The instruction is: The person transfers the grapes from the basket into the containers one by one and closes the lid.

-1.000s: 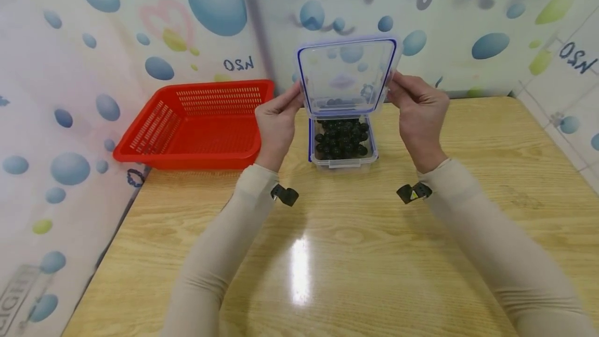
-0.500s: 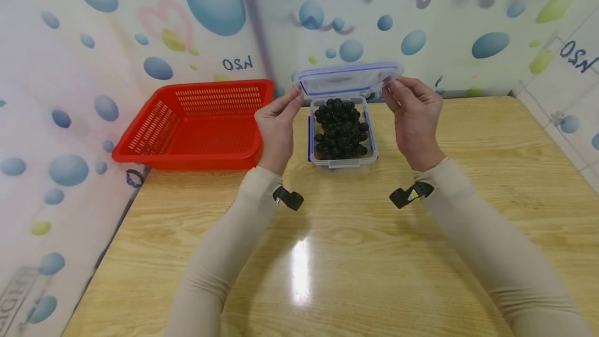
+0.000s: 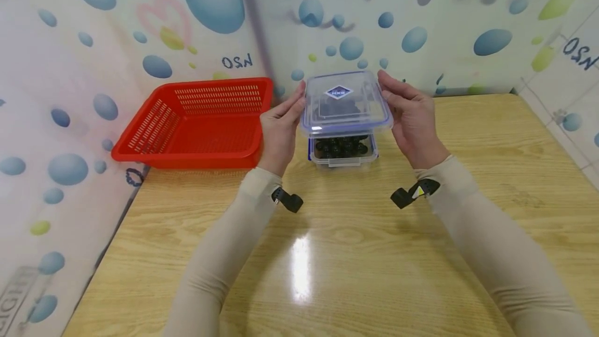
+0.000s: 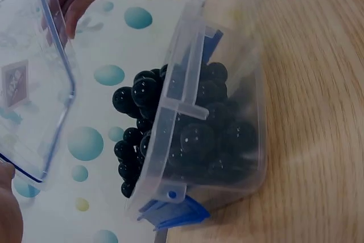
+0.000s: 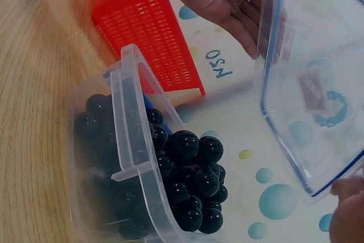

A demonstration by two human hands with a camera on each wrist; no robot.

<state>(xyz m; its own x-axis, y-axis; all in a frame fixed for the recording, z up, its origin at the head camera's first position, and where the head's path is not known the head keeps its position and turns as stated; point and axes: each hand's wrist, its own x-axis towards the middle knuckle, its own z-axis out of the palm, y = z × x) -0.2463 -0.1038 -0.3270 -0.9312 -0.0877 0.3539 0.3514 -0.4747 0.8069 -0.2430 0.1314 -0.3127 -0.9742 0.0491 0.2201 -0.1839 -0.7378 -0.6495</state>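
Note:
A clear lid [image 3: 348,111] with a blue seal and a diamond-shaped label is held above a clear plastic food container [image 3: 343,162], tilted and apart from its rim in both wrist views. My left hand [image 3: 279,131] pinches the lid's left edge, and my right hand [image 3: 415,126] holds its right edge. Dark round grapes [image 3: 343,147] fill the container and heap above its rim in the right wrist view [image 5: 193,174]. Blue side clips [image 4: 176,213] hang outward from the container. The lid covers the container's back part in the head view.
Left of the container stands a red slotted plastic basket [image 3: 206,137], close to my left hand. Everything rests on a wooden table [image 3: 355,254]. Behind and to the left rises a wall covering [image 3: 196,66] printed with blue ovals.
The lid was raised nearly upright with its underside facing me. It has swung down and forward over the grapes, its labelled top now showing. Both hands have kept hold of it.

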